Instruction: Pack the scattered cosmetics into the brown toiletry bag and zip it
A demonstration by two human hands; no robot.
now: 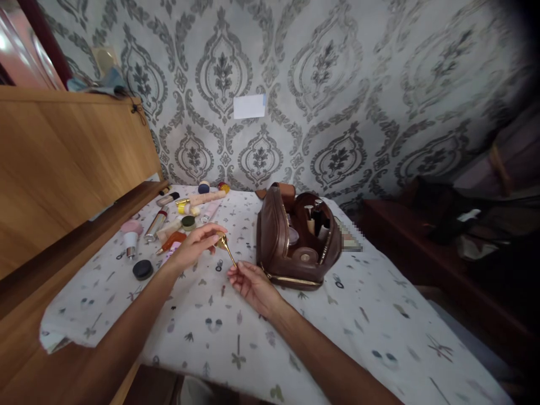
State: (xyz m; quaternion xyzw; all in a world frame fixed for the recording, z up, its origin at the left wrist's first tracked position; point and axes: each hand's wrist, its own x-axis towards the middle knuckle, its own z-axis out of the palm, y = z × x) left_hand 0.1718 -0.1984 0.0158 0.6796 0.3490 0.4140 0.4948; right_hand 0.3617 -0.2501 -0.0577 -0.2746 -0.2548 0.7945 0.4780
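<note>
A shiny gold eyelash curler (228,251), slanting down to the right, is held between both hands over the cloth. My left hand (198,244) has its fingers closed round the wider upper head. At the thin lower end, my right hand (254,287) pinches the handle between thumb and fingers. Just right of the hands stands an unzipped brown makeup bag (272,247). Several cosmetics show inside it, among them a round compact (305,256). Beside my left hand lie an orange tube (171,242) and a dark-lidded jar (188,223).
More cosmetics cover the left of the patterned tablecloth (236,349), including a pink-topped brush (131,236), a black round case (142,270) and a peach tube (208,197). A wooden panel (76,157) borders the left side. The patterned wall (270,73) rises behind.
</note>
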